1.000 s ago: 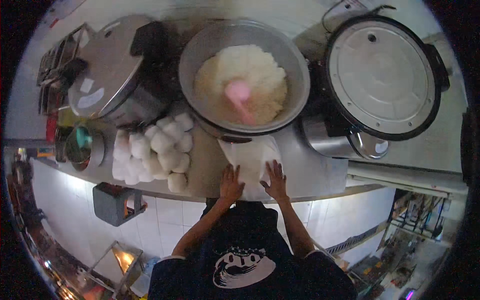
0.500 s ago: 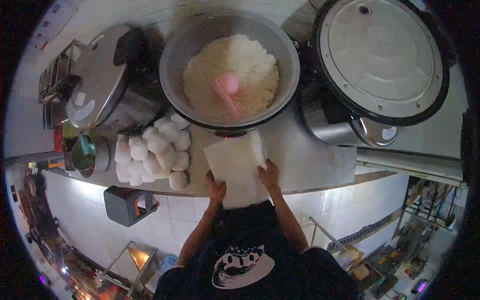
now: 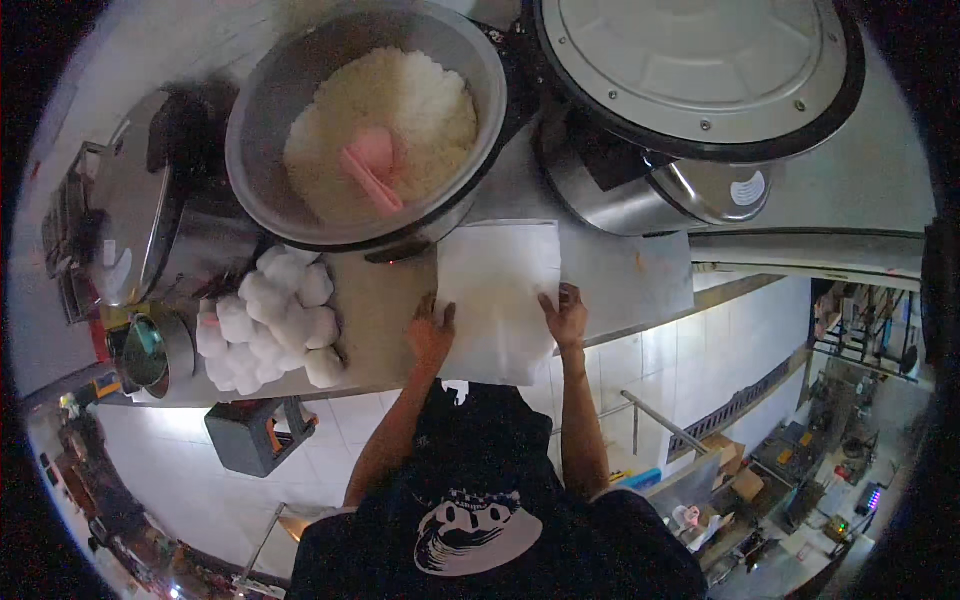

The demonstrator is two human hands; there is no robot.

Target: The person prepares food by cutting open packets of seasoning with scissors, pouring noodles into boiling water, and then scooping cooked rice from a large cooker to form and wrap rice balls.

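Two hands of mine rest on a white sheet [image 3: 498,300] in the head view, the only view there is. The sheet lies flat on the counter [image 3: 375,310], right in front of me, and its near edge hangs a little over the counter's edge.

My left hand [image 3: 431,335] lies on the sheet's left edge. Its fingers are spread a bit and lie flat; I cannot tell if they pinch the edge. My right hand [image 3: 567,315] lies on the sheet's right edge, fingers loosely bent on top. It just presses down and grips nothing that I can see.

Just past the sheet stands a big pot [image 3: 365,120] full of white rice [image 3: 380,130]. A pink scoop [image 3: 368,170] lies in the rice. The far edge of the sheet comes close to the pot.

To my left, near my left hand, sits a pile of white rice balls [image 3: 270,320] on the counter. Past the pile is a small metal cup [image 3: 150,350] and a shut cooker [image 3: 130,230].

To my right stands another cooker [image 3: 640,190], with its big round lid [image 3: 700,70] open. A second sheet [image 3: 630,275] lies under the first one, on the right.
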